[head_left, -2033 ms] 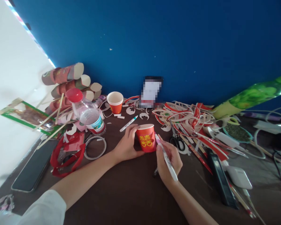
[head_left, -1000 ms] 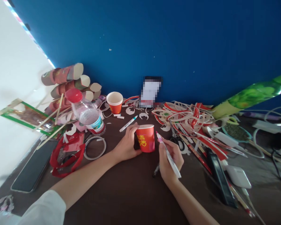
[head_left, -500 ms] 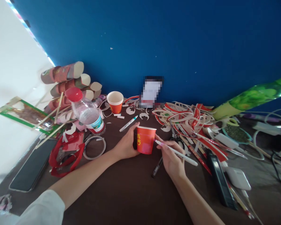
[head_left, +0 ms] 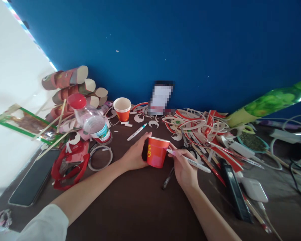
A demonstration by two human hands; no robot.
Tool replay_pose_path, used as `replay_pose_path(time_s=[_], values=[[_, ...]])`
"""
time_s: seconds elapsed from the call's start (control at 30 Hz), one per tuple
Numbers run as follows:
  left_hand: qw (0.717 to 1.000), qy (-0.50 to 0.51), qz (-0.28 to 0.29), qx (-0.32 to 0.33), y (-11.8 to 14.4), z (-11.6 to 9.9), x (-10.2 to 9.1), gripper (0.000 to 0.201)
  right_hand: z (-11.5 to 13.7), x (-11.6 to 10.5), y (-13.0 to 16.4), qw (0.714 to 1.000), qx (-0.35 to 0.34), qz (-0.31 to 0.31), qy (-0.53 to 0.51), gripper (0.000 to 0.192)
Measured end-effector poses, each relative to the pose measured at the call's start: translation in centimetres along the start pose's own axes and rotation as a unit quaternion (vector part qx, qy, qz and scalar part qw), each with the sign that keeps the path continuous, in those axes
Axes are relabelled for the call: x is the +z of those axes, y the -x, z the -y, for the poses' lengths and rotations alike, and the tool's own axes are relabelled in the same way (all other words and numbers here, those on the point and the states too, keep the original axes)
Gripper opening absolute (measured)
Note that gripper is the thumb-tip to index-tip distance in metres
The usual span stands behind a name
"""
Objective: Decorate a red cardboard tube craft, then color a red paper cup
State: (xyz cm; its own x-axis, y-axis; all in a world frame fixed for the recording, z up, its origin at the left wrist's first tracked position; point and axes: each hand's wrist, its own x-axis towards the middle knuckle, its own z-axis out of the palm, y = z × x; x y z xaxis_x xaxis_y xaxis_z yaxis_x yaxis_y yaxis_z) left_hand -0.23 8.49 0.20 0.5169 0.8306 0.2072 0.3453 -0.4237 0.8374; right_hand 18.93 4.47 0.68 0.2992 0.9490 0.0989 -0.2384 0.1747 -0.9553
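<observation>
My left hand (head_left: 135, 155) wraps the red paper cup with yellow print (head_left: 157, 152), tilted at frame centre on the dark brown worktop (head_left: 140, 207). My right hand (head_left: 184, 167) pinches a white marker pen (head_left: 190, 161), its tip against the cup's side. A black pen (head_left: 168, 178) lies just below. Farther back, upper left, stands a clear plastic bottle with red cap (head_left: 90, 120).
</observation>
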Motion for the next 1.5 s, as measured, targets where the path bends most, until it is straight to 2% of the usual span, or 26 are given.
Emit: replay_pose_path(time_s=[0.3,0.6,0.8,1.03,1.27,1.5], values=[[1.0,0.015,0.006,0.006,0.14,-0.03,-0.04,0.106,0.02,0.03,0.1,1.0,0.018,-0.015,-0.011,0.016],[1.0,0.021,0.006,0.003,0.2,0.03,-0.07,0.108,0.22,0.16,0.23,0.999,0.011,0.01,-0.028,0.013],[0.999,0.033,0.009,-0.005,0.16,-0.04,-0.06,0.11,0.04,-0.18,0.42,0.999,0.032,0.024,-0.037,0.009],[0.999,0.054,-0.001,-0.003,0.19,-0.02,0.04,0.107,0.07,-0.39,0.48,0.998,0.034,0.035,-0.029,0.015],[1.0,0.026,0.001,-0.009,0.18,-0.22,-0.12,0.104,0.5,0.18,0.03,0.995,0.052,-0.01,-0.083,0.013],[1.0,0.022,0.004,-0.005,0.16,-0.12,-0.09,0.104,0.37,0.39,-0.01,0.995,0.063,-0.019,-0.07,0.016]])
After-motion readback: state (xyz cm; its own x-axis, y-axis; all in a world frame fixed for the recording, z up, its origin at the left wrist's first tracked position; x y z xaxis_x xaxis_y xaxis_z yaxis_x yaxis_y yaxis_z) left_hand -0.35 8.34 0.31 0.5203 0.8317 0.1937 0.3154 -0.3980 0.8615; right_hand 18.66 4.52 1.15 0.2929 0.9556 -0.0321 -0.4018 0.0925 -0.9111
